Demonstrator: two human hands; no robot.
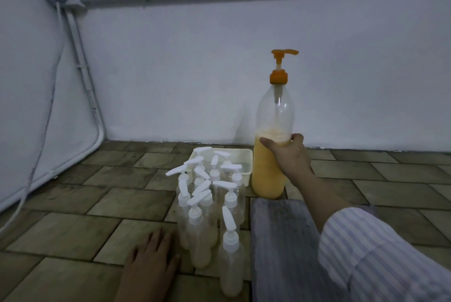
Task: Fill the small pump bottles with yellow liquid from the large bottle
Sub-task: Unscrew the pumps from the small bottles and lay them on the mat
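Though dim light blurs detail, the small pump bottles (210, 206) stand clustered upright on the tiled floor (73, 204), approx. a dozen, exact count unclear since they overlap; white pump heads point every which way. Nearest ones show pale liquid at the bottom; levels in the rest can't be read. Behind them sits a shallow white tray (246, 162), contents hidden. Large bottle (272, 136) w/ orange pump stands upright, long axis vertical, just right of the tray, roughly half full of yellow liquid, spout pointing right. Right hand (289, 155) has its grip wrapped round the bottle's middle. Left hand (151, 262) lies flat on floor, fingers spread, wrist cut off by frame edge. Grey plank (280, 240) lies below the large bottle.
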